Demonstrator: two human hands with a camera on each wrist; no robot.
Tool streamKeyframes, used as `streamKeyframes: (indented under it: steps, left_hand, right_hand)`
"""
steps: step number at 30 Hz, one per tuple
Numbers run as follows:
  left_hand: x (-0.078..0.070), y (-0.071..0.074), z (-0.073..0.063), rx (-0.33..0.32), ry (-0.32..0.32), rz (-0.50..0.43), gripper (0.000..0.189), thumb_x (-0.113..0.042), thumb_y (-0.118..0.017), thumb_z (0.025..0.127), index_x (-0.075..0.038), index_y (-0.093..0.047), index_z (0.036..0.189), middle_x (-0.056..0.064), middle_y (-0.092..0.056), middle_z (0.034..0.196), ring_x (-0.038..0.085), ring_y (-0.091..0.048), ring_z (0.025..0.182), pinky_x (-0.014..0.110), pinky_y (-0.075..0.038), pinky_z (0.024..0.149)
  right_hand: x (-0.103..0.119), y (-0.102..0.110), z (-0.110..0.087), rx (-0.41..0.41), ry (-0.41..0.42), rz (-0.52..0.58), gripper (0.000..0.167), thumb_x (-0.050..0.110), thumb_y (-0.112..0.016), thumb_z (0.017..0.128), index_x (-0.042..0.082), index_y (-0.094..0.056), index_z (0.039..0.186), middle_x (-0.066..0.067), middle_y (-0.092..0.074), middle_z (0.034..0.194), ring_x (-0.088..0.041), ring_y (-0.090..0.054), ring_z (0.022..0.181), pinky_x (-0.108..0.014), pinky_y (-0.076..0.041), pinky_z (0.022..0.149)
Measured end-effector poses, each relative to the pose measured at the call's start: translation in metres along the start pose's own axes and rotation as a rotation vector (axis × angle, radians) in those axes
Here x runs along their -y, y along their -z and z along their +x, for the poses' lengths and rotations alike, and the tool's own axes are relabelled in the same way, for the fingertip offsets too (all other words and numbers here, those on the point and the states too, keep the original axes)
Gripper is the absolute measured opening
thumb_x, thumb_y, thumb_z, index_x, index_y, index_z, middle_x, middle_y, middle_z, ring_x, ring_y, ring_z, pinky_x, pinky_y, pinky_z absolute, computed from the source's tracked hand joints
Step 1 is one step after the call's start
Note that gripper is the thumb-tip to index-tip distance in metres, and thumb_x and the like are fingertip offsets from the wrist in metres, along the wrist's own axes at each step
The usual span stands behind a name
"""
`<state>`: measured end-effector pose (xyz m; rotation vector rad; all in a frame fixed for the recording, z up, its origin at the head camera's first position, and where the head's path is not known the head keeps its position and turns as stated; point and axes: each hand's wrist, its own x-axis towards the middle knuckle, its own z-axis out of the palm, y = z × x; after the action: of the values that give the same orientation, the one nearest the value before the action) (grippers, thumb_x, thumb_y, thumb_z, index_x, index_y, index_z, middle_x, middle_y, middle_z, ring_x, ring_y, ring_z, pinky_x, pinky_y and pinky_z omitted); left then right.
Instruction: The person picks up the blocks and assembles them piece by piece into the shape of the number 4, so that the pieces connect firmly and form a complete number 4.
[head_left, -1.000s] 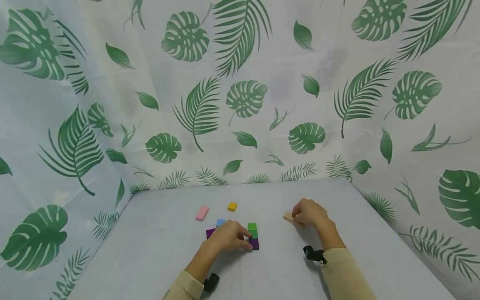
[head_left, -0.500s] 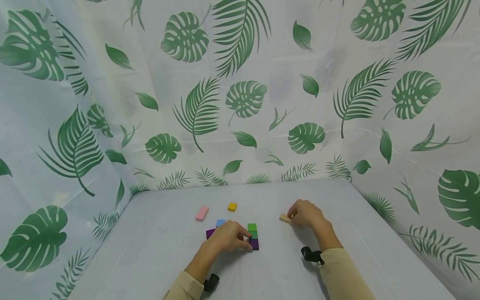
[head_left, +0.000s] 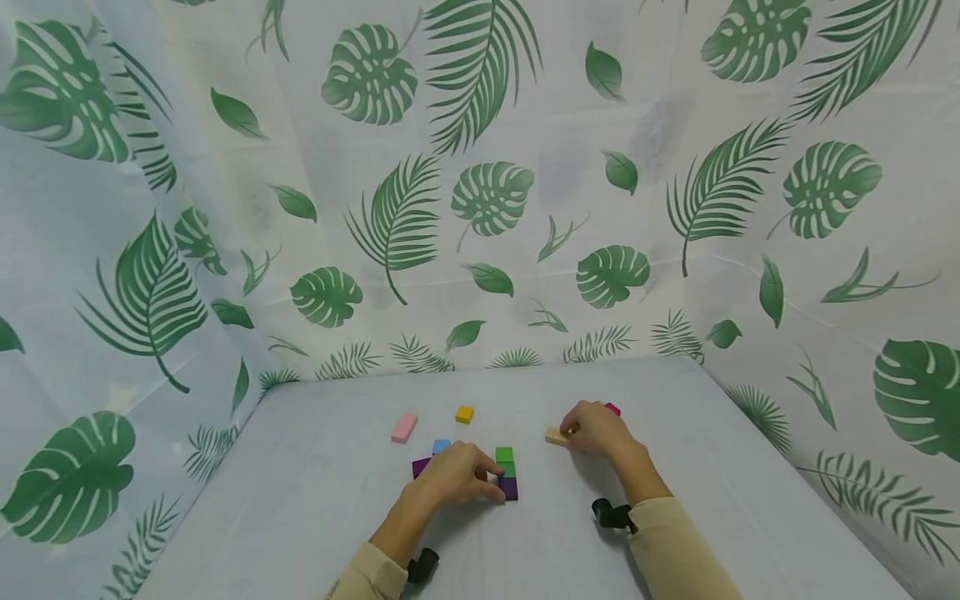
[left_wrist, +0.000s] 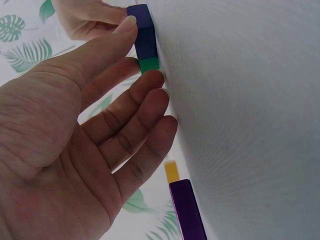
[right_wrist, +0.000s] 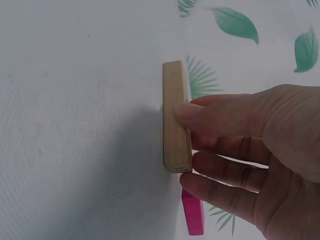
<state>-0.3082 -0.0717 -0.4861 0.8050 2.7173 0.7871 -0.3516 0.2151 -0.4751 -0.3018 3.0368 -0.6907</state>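
Observation:
Between my right thumb and fingers I pinch a plain wooden block [right_wrist: 175, 120], low over the table; my right hand [head_left: 600, 429] stands at the right of centre. My left hand [head_left: 453, 475] is at the middle of the table. Its thumb tip touches a dark purple block [left_wrist: 145, 35], while the index finger reaches to the green block [head_left: 505, 461] right behind that one. The other left fingers are loosely bent and hold nothing. Partly covered by the left hand are another purple block [head_left: 421, 467] and a blue block [head_left: 441, 446].
A pink block [head_left: 404, 427] and a yellow block [head_left: 464, 414] lie farther back on the white-covered table [head_left: 285, 500]. Just behind the right hand is a magenta block [head_left: 613, 409]. A leaf-patterned curtain [head_left: 525, 317] bounds the table at the back and sides.
My right hand has moved left with the wooden block, nearer to the green block, and the magenta block now shows behind it. The left hand has stayed in place.

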Motion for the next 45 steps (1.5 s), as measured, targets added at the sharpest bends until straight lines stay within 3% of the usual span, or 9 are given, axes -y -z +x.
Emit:
streamKeyframes:
  steps: [27,32,39,45]
  left_hand:
    - [0.001,0.001,0.002,0.015,0.001,0.007,0.037,-0.035,-0.088,0.084,-0.021,-0.081,0.117,-0.016,-0.066,0.076,0.003,-0.053,0.068,0.02,-0.043,0.057]
    - [0.001,0.0,0.002,0.008,-0.002,0.013,0.037,-0.035,-0.088,0.084,-0.021,-0.081,0.117,-0.016,-0.066,0.075,0.002,-0.053,0.066,0.02,-0.042,0.056]
    - [-0.001,0.0,0.0,-0.012,-0.013,0.013,0.035,-0.034,-0.089,0.083,-0.021,-0.082,0.115,-0.016,-0.066,0.073,0.001,-0.052,0.065,0.02,-0.042,0.055]
    - [-0.002,0.0,-0.001,-0.014,-0.005,0.009,0.035,-0.034,-0.089,0.082,-0.021,-0.082,0.114,-0.016,-0.067,0.073,0.001,-0.052,0.065,0.02,-0.042,0.056]
  right_hand:
    - [0.014,-0.012,0.005,0.003,0.0,0.01,0.013,0.006,-0.079,0.089,0.008,-0.082,0.101,-0.008,-0.077,0.105,-0.023,-0.067,0.097,-0.047,-0.057,0.091]
    - [0.016,-0.014,0.005,-0.004,0.035,0.01,0.013,0.006,-0.079,0.089,0.008,-0.082,0.101,-0.007,-0.076,0.104,-0.023,-0.067,0.097,-0.048,-0.056,0.092]
    - [0.017,-0.019,0.007,-0.057,0.174,-0.02,0.011,0.0,-0.078,0.087,0.007,-0.082,0.094,-0.006,-0.078,0.099,-0.024,-0.07,0.097,-0.047,-0.057,0.089]
    - [0.019,-0.023,0.008,-0.056,0.187,-0.015,0.01,0.001,-0.075,0.09,0.008,-0.082,0.093,-0.005,-0.077,0.097,-0.022,-0.067,0.093,-0.047,-0.057,0.088]
